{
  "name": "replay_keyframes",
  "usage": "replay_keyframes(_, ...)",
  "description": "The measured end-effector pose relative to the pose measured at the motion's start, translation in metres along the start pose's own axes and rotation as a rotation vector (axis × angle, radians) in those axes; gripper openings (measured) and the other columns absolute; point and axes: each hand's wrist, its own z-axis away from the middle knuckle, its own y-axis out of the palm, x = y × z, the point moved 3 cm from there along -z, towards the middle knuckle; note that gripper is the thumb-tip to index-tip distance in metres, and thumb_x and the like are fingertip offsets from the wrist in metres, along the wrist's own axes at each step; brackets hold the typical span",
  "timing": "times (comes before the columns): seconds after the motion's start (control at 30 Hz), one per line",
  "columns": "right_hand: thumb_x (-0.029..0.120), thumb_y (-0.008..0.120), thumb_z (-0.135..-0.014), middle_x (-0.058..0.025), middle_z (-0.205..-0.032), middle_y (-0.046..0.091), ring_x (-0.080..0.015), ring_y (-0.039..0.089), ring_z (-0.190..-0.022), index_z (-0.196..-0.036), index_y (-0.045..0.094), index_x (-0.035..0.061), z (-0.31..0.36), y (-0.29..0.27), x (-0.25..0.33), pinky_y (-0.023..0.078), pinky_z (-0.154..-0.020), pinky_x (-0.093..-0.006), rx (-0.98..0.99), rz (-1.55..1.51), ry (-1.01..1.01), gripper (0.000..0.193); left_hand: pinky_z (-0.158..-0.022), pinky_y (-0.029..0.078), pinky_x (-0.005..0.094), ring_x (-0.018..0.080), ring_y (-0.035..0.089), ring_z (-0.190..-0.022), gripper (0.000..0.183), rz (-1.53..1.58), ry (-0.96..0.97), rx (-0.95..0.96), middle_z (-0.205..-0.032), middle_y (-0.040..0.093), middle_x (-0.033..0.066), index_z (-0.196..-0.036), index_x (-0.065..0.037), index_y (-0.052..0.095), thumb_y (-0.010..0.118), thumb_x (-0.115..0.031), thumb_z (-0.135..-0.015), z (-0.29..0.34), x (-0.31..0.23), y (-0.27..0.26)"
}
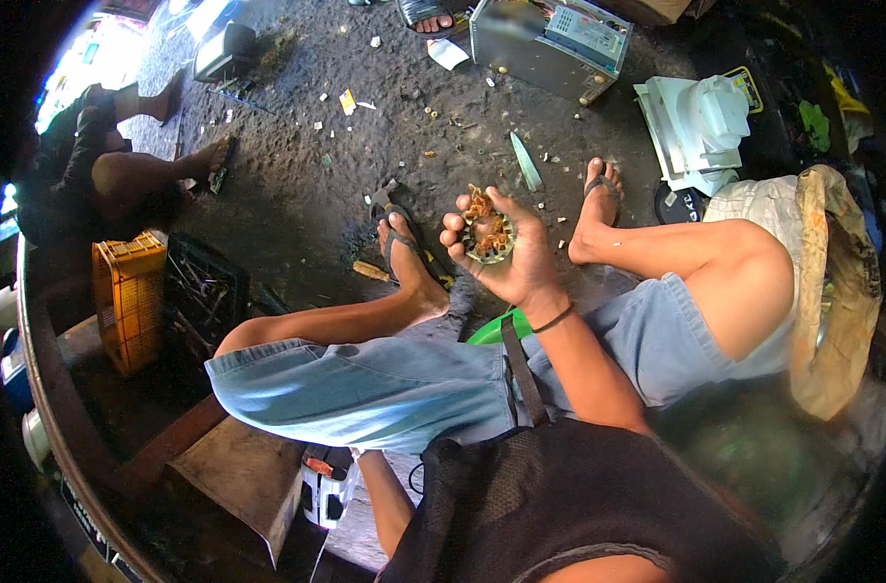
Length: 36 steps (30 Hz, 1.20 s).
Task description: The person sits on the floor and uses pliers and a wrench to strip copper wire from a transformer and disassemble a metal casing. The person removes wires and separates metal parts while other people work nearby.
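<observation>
My right hand [509, 255] is raised palm up between my knees, its fingers and thumb wrapped around a motor stator [489, 236]. The stator is a ring of metal with copper windings, some of them loose and sticking up at the top. My left forearm [385, 500] reaches down beside my left thigh. The left hand itself is hidden behind the thigh, close to a white and black device [326, 491] with a red part on top. Under my right wrist lies something bright green [498, 327], partly covered by my shorts. A wooden-handled tool [371, 271] rests beside my left foot.
An opened computer case [550, 49] stands at the far side. White plastic parts [700, 126] and a worn sack [822, 291] are at right. An orange crate [129, 301] and a black crate [205, 287] stand at left, near another person's leg [137, 173]. Small scraps dot the ground.
</observation>
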Motion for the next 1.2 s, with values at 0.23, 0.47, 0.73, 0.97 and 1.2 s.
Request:
replay_keyframes(0.23,0.036,0.054,-0.106,-0.0178,-0.109,0.065,-0.0378,0.063,-0.119,-0.11,0.065,0.0033,-0.001,0.007,0.002,0.059,-0.096,-0.0542,0.038,0.012,0.082,0.035,-0.104,0.049,0.0478,0.033,0.062,-0.116,0.04,0.006,0.005,0.021,-0.134,0.064,0.0149,-0.13,-0.003,0.061,0.051,-0.032,-0.104,0.001,-0.006,-0.019)
replay_keyframes(0.47,0.036,0.05,-0.106,-0.0195,-0.098,0.072,-0.0373,0.074,-0.091,-0.111,0.065,0.0037,0.008,0.022,0.01,0.063,-0.083,-0.0554,-0.125,0.517,0.042,0.036,-0.096,0.053,0.0564,0.0345,0.063,-0.116,0.041,-0.109,-0.108,0.001,-0.13,0.065,0.0172,-0.131,-0.005,0.06,0.054,-0.034,-0.102,0.045,-0.026,0.004)
replay_keyframes(0.73,0.031,0.053,-0.101,-0.02,-0.097,0.071,-0.0328,0.073,-0.083,-0.119,0.056,0.0089,0.016,0.012,0.019,0.06,-0.066,-0.0429,-0.051,0.59,-0.014,0.029,-0.07,0.059,0.0375,0.0206,0.07,-0.088,0.042,-0.509,0.34,-0.237,-0.103,0.068,0.0081,-0.127,-0.002,0.059,0.057,0.006,-0.086,0.211,-0.12,0.134)
replay_keyframes(0.97,0.029,0.066,-0.098,-0.0176,-0.102,0.068,-0.0286,0.067,-0.085,-0.12,0.055,0.0091,0.016,0.016,0.009,0.053,-0.064,-0.0352,0.147,0.347,-0.016,0.032,-0.106,0.05,0.0505,0.0421,0.054,-0.131,0.068,-0.483,1.037,0.09,-0.142,0.051,0.03,-0.139,0.012,0.046,0.05,0.006,-0.072,0.316,-0.126,0.244)
replay_keyframes(1.2,0.036,0.073,-0.093,-0.0143,-0.098,0.059,-0.0252,0.064,-0.081,-0.121,0.045,0.0092,0.026,0.037,0.001,0.051,-0.064,-0.0313,0.286,0.259,0.037,0.048,-0.108,0.04,0.0706,0.0633,0.043,-0.133,0.076,-0.245,-0.405,1.056,-0.144,0.044,0.0429,-0.141,0.008,0.05,0.058,0.004,-0.066,0.309,-0.05,0.31)
